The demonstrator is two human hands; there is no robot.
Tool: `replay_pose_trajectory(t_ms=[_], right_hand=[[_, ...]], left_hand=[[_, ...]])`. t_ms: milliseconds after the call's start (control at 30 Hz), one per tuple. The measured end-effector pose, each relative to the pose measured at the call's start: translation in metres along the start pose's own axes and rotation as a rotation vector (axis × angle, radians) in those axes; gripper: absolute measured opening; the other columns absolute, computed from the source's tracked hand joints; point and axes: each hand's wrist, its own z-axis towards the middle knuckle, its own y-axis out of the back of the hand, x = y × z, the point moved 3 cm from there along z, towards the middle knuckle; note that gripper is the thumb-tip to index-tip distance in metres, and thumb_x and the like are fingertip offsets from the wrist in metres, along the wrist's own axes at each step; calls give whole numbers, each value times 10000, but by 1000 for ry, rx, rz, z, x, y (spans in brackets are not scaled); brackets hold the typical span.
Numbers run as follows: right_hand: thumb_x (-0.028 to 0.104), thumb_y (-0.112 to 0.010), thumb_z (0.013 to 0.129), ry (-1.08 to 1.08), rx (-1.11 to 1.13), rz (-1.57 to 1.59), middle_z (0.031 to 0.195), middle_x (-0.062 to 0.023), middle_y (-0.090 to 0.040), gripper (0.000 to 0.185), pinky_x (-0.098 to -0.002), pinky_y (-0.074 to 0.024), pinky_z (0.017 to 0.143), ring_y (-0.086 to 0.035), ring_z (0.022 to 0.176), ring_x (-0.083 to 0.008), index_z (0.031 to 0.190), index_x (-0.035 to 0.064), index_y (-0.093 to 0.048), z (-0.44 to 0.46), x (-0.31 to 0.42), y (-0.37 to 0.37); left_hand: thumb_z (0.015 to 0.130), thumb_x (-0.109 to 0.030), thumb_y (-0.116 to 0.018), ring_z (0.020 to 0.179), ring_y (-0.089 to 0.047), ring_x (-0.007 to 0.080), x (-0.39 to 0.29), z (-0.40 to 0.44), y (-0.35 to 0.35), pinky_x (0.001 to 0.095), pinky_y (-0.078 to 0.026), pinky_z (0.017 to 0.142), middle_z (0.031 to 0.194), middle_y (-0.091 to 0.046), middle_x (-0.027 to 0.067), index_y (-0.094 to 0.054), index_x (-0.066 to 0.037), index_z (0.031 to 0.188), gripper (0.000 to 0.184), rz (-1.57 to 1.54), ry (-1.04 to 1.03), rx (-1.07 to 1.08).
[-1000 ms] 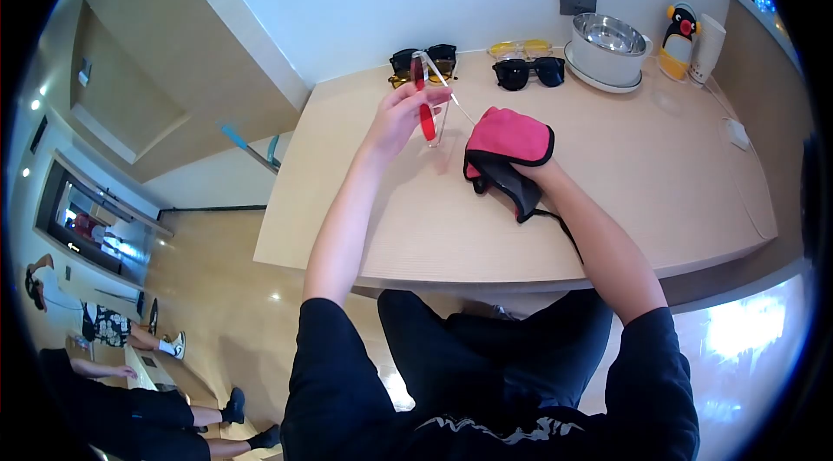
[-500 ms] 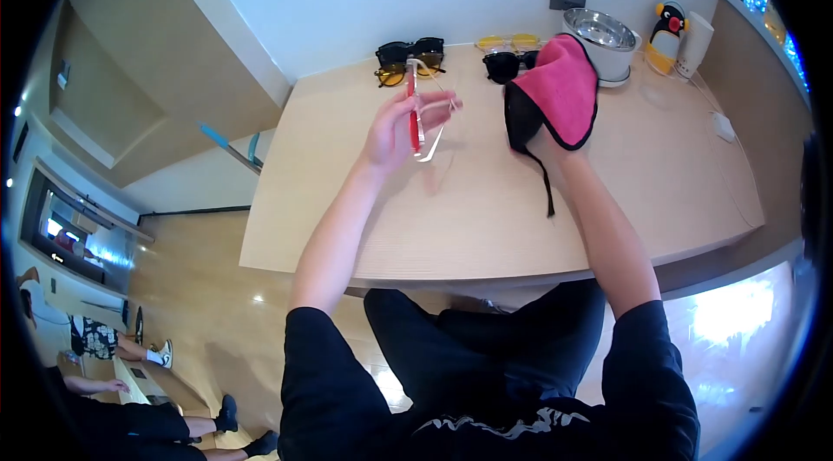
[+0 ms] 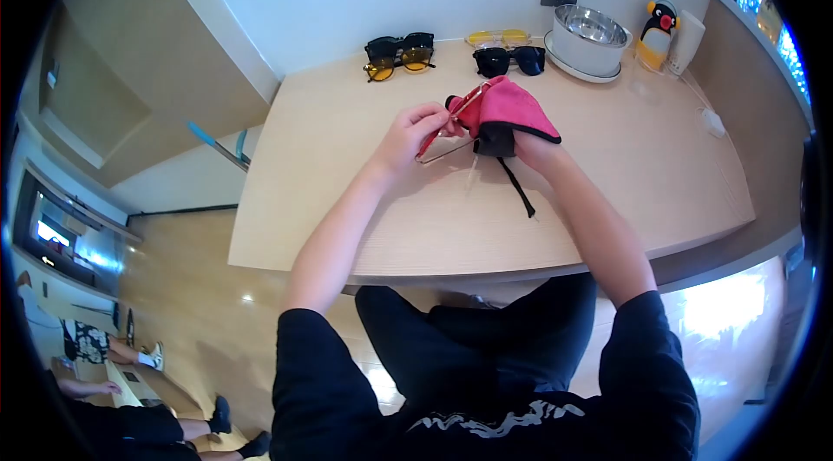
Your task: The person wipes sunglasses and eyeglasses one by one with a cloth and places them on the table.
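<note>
My left hand (image 3: 419, 136) is closed on a pair of red-lensed glasses (image 3: 469, 103) with thin metal arms, held above the table. My right hand (image 3: 535, 150) is mostly inside a pink cloth pouch (image 3: 516, 109) with black edging and a dangling black cord, so its fingers are hidden. The pouch touches the red glasses and covers part of them. Behind them on the table lie black sunglasses (image 3: 508, 61), yellow glasses (image 3: 498, 37), and, further left, dark glasses (image 3: 399, 45) beside amber-lensed ones (image 3: 380, 70).
A white bowl with a metal inside (image 3: 590, 34) stands on a plate at the back right, near a penguin figure (image 3: 656, 37), a white cup (image 3: 685, 42) and a cable with a white plug (image 3: 713, 121). Other people's legs (image 3: 130, 352) show at lower left.
The pouch on my right hand swung up and right, then came back left and down onto the red glasses. My left hand has kept hold of the glasses, which are now tilted.
</note>
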Motion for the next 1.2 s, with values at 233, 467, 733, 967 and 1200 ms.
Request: replay_pose_trajectory(t_ms=[233, 467, 733, 967, 1200], right_hand=[[242, -480, 904, -233, -177, 352, 1057, -70, -559, 286, -335, -445, 863, -550, 956, -174, 1124, 60, -490, -12, 0, 7], [185, -475, 898, -201, -143, 337, 1115, -82, -540, 296, -353, -420, 908, -530, 1011, -186, 1158, 44, -472, -9, -15, 26], [162, -489, 882, -217, -105, 378, 1129, -106, -529, 332, -352, -429, 896, -530, 1004, -202, 1183, 29, -451, -8, -2, 32], [160, -500, 872, -408, -148, 43, 1066, -95, -575, 296, -345, -468, 859, -569, 954, -187, 1138, 30, -501, -18, -12, 36], [217, -466, 899, -307, -185, 123, 1071, -96, -572, 316, -310, -457, 848, -565, 947, -170, 1145, 19, -490, -17, 2, 22]], left_hand=[[852, -118, -471, 757, -547, 160, 4, -5, -5, 276, -430, 728, 758, -574, 89, -560, 22, 751, 194, -84, 75, 166], [867, -144, -430, 760, -540, 180, -3, -11, -13, 297, -443, 722, 761, -547, 83, -509, -12, 694, 231, -238, 145, 82], [862, -213, -433, 696, -493, 172, -7, -6, -16, 335, -416, 754, 684, -489, 42, -450, -91, 635, 258, -278, 87, 98], [878, -207, -391, 740, -525, 182, -17, -1, 45, 369, -435, 798, 690, -483, 41, -434, -89, 670, 243, -492, -46, 60], [883, -223, -381, 684, -520, 179, -4, -1, 23, 372, -425, 818, 653, -452, 24, -432, -99, 655, 265, -407, 78, 132]])
